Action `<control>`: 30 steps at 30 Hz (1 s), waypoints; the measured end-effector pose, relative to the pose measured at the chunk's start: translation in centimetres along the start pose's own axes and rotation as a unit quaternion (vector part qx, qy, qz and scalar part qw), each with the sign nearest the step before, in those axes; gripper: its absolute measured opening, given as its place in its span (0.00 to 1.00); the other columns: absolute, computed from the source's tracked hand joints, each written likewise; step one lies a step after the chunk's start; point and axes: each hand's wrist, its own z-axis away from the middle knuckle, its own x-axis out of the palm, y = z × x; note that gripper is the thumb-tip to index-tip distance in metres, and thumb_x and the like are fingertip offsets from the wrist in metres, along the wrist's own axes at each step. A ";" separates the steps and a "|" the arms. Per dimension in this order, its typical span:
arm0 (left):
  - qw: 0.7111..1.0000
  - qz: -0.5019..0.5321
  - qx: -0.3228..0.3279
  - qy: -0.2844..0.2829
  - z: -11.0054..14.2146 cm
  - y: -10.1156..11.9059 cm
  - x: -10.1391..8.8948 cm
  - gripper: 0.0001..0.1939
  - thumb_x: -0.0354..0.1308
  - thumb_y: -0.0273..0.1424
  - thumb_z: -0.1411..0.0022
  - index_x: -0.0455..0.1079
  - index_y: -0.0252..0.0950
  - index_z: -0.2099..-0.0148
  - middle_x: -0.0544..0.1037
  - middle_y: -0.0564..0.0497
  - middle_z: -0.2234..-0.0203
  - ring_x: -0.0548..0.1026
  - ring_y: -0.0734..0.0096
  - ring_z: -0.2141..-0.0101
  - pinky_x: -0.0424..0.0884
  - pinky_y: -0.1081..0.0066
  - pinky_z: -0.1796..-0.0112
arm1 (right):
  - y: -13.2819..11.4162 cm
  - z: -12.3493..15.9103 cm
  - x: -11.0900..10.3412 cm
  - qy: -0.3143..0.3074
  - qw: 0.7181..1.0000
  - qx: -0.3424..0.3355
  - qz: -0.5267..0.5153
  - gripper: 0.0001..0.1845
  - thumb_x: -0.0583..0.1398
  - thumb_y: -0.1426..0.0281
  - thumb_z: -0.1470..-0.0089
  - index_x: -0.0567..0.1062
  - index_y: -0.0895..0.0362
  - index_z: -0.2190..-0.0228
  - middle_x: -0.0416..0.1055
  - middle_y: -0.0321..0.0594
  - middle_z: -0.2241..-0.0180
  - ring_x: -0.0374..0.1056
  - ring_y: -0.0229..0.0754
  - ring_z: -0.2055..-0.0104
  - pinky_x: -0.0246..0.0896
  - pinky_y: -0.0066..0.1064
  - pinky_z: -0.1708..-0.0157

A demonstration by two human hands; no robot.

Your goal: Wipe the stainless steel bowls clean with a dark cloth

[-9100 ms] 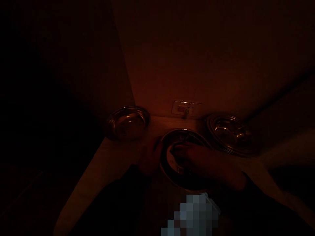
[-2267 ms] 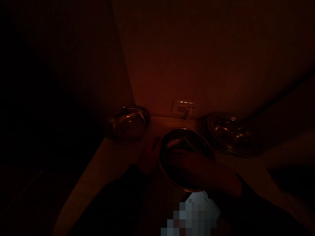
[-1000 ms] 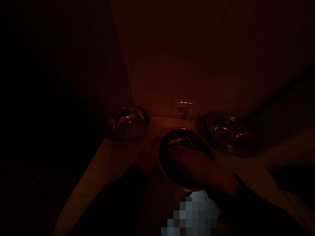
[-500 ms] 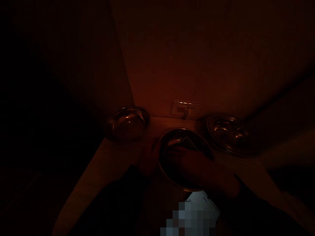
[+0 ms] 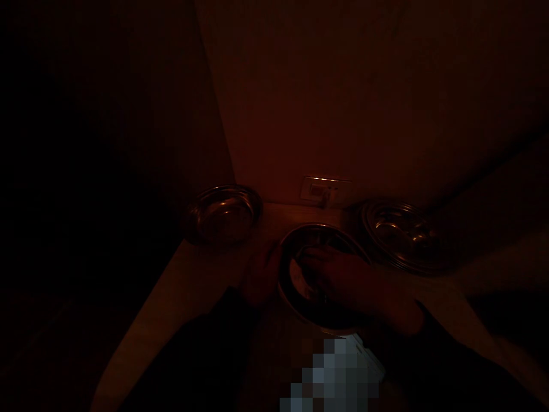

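A round, deep metal bowl (image 5: 288,240) stands near the middle of a pale wooden tabletop. My left hand (image 5: 259,273) is wrapped round its left side by the rim. Reaching in over the right rim, my right hand (image 5: 349,279) has its fingers bent down inside the bowl. Left of those fingers, a pale patch (image 5: 299,279) shows low in the bowl. Whether it is the bowl's bottom or a separate thing I cannot tell. Whatever lies under the right fingers is hidden, and the light is very dim.
A shallow metal bowl (image 5: 227,220) sits at the back left corner of the table (image 5: 141,332). Stacked metal plates or dishes (image 5: 398,234) stand at the back right. A wall socket (image 5: 319,189) holds a plug. A lit, pixelated screen (image 5: 343,366) is at the front.
My right hand has shifted slightly up and right inside the bowl, uncovering the pale patch. A greyish corner seen beyond the fingers earlier no longer shows clearly. My left hand stays put.
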 end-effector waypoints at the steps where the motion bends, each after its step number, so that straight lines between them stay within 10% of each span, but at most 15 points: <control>1: 1.000 0.005 0.001 -0.001 0.0 0.1 0.0 0.20 0.44 0.37 0.36 0.71 0.34 0.52 0.78 0.46 0.57 0.74 0.63 0.57 0.67 0.65 0.54 | -0.2 0.1 -0.1 -0.004 1.000 -0.017 -0.009 0.22 0.52 0.74 0.44 0.70 0.57 0.48 0.66 0.46 0.45 0.63 0.51 0.46 0.63 0.42 0.51; 23: 1.000 0.003 0.002 0.004 0.1 0.3 -0.2 0.19 0.44 0.37 0.35 0.72 0.35 0.54 0.78 0.48 0.58 0.74 0.65 0.59 0.67 0.67 0.56 | -0.8 0.8 -0.6 -0.048 0.995 -0.045 -0.077 0.15 0.53 0.74 0.44 0.77 0.53 0.59 0.72 0.42 0.53 0.68 0.43 0.52 0.60 0.32 0.53; 30: 1.000 0.007 -0.005 0.002 0.1 0.2 -0.1 0.19 0.45 0.37 0.36 0.72 0.34 0.54 0.79 0.47 0.59 0.75 0.64 0.58 0.68 0.67 0.56 | -0.6 -0.3 0.2 -0.004 1.000 0.002 -0.018 0.21 0.53 0.74 0.44 0.71 0.56 0.49 0.65 0.45 0.45 0.62 0.50 0.44 0.60 0.39 0.49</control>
